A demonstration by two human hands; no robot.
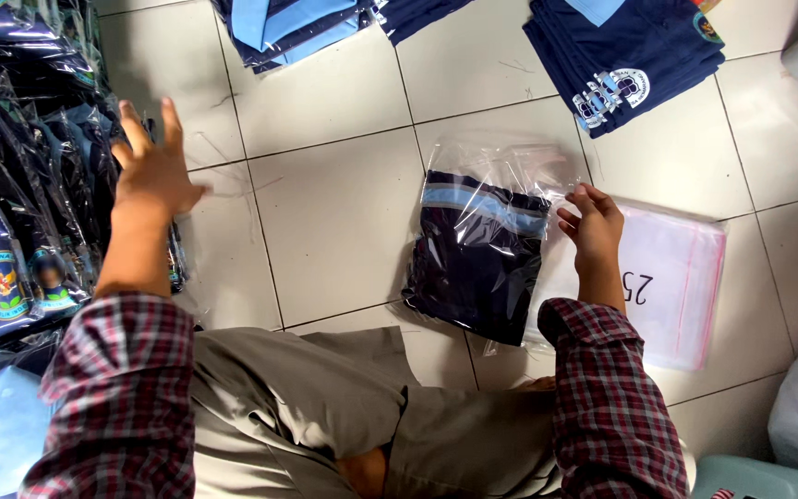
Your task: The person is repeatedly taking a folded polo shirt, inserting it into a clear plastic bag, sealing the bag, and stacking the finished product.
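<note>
I see my right hand (593, 226) pinching the top edge of a clear bag holding a folded navy shirt (477, 254), flat on the white tiled floor (334, 212). My left hand (151, 166), fingers spread, rests on bagged shirts (20, 212). It looks soft, light, slippery; grip through the folded cloth.

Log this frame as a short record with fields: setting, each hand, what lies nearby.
setting: white tiled floor, person seated, seen from above
left hand: open, fingers spread, over the bagged navy garments stacked at left
right hand: fingers at the edge of a clear bag holding a folded navy garment
beside it: stack of empty clear bags
farther off: unbagged folded navy garments
</note>
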